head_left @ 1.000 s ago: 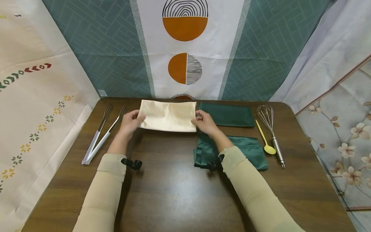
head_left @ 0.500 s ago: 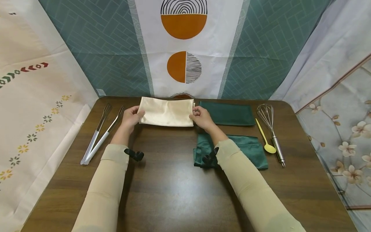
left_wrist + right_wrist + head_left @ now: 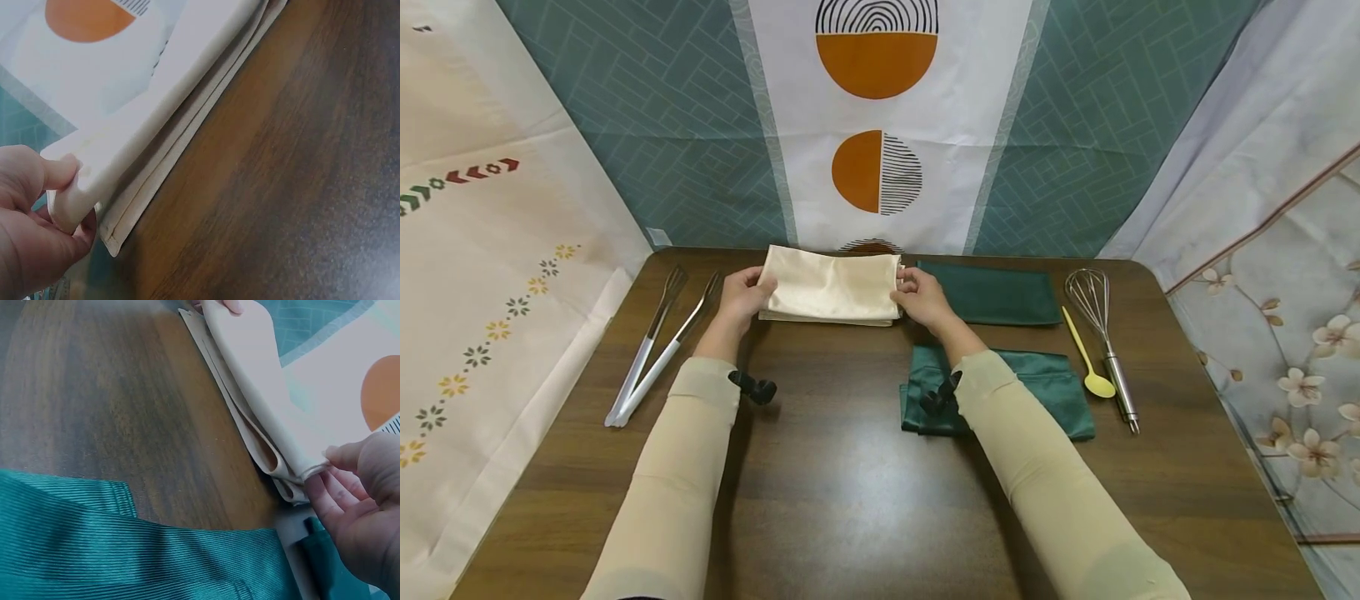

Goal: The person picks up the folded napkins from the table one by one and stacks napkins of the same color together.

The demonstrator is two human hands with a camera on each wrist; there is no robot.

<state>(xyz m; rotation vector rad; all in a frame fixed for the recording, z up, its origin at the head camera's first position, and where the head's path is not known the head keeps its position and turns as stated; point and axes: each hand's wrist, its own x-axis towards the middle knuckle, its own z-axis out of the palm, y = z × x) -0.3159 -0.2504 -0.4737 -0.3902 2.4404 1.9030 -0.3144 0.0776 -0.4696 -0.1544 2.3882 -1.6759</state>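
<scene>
A folded cream satin cloth (image 3: 831, 287) spans the space between both hands near the table's back edge. My left hand (image 3: 742, 293) pinches its left end, thumb on top and fingers beneath, as the left wrist view shows. At the other end, my right hand (image 3: 922, 298) pinches the cloth between thumb and fingers. In the right wrist view the cream cloth (image 3: 262, 394) has its upper fold raised over looser layers below, which lie along the wood. Beside the right hand lies a folded dark green cloth (image 3: 992, 296).
A second green cloth (image 3: 1037, 387), more rumpled, lies under the right forearm. Farther right are a yellow spoon (image 3: 1097, 384) and a whisk (image 3: 1112, 358). Metal tongs (image 3: 651, 367) rest at the left. A patterned curtain (image 3: 880, 167) hangs behind the brown table (image 3: 842, 467).
Both hands have moved slightly toward the back edge with the cream cloth, lowering it. Lower layers now show along its front edge. The green cloths and utensils stay put.
</scene>
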